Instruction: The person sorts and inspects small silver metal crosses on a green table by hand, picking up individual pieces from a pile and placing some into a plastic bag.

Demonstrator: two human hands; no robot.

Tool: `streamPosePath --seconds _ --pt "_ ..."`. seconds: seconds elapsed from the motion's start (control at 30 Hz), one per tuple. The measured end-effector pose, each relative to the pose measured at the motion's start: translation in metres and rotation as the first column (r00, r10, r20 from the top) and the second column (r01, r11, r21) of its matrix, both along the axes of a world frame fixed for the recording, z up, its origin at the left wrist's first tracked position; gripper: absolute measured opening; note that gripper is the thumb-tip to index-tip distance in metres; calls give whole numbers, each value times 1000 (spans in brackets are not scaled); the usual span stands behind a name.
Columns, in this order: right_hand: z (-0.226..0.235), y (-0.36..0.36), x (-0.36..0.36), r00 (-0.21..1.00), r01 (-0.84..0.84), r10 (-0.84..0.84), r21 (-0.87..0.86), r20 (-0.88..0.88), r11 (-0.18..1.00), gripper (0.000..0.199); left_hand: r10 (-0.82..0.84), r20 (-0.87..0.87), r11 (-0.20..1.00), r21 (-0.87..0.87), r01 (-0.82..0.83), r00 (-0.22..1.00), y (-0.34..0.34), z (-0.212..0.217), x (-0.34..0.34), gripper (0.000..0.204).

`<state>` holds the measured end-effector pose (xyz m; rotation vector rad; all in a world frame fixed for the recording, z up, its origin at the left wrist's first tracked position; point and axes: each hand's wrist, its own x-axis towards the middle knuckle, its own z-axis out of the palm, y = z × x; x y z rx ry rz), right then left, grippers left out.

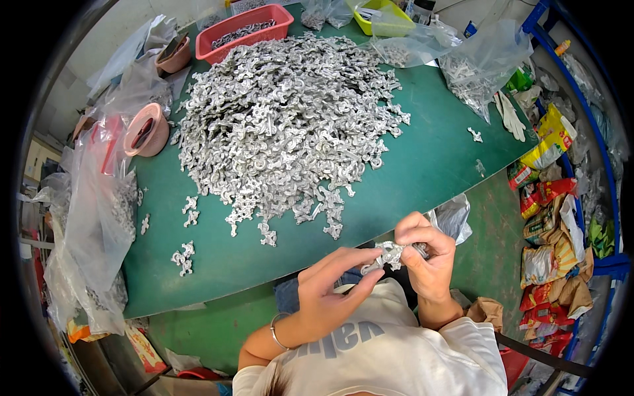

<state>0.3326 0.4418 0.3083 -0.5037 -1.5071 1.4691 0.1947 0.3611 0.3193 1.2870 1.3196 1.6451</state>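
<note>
The casting is mostly hidden: both hands close over it just off the bench's near edge, at about 5 o'clock from the pile, and only a knobbly, dull-silver middle shows between the fingers. Its full shape cannot be made out. The left hand pinches its left end with thumb and fingertips; the right hand is curled tight round its right end, fingers pressed together.

The pile is a big heap of small grey metal castings, rough and branched, with ring-like ends, lying on the smooth green bench top. Loose ones lie scattered at 7 o'clock from it.

At 12 o'clock a red tray holds more grey parts. A yellow tray at 1 o'clock is veiled by a clear bag, its contents unreadable. A bag at 2 o'clock, clear and crumpled, holds grey parts. At 9 o'clock a pink bowl holds something dark and indistinct; a second bowl at 11 o'clock is half covered by plastic. White gloves lie at 3 o'clock. The person's head and torso are cut off by the lower edge.
</note>
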Motion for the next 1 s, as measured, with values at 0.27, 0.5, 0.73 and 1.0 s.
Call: streamPosePath --seconds 0.27,0.5,0.73,1.0 --pt "2 -2 2 999 -32 31 -36 -4 999 13 53 -82 994 98 -45 995 0 -2 3 28" --pt "2 -1 1 998 -52 52 -8 -19 999 14 74 -33 992 101 -71 997 -1 -8 6 31" --pt "5 -3 1 994 -90 96 -130 46 987 15 -91 301 994 -24 103 949 -1 -4 3 27" --pt "-2 2 -4 989 -146 143 -333 -32 932 12 -301 851 767 -52 640 430 4 -14 -12 28"
